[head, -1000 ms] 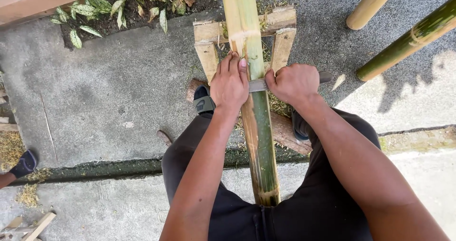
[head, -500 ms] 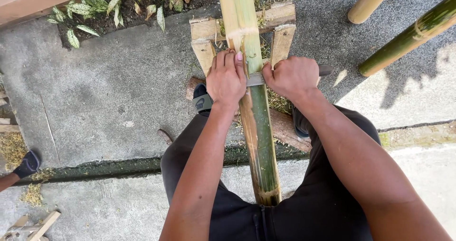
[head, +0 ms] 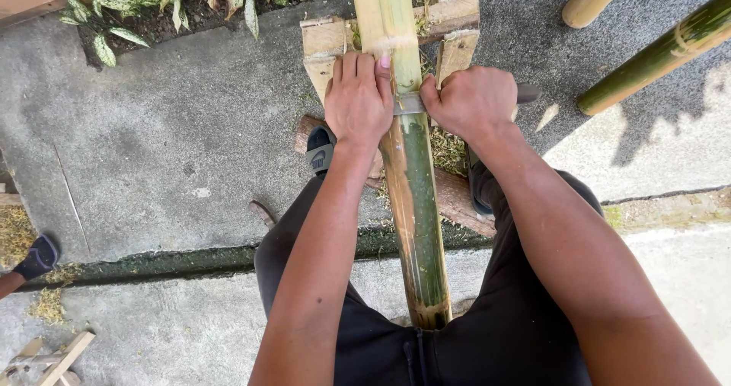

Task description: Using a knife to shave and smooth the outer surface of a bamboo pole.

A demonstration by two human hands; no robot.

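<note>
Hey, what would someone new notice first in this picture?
A long green bamboo pole runs up the middle, between the person's knees. The left hand and right hand press a metal blade across it. Its far end rests on a wooden stand.

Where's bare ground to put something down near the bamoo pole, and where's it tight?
Free: the concrete slab left of the left hand, bordered by the plants above and the gutter below. Also the pale slab right of the right hand. Crowded: around the bamboo pole, wooden rest, blade and shavings.
</note>
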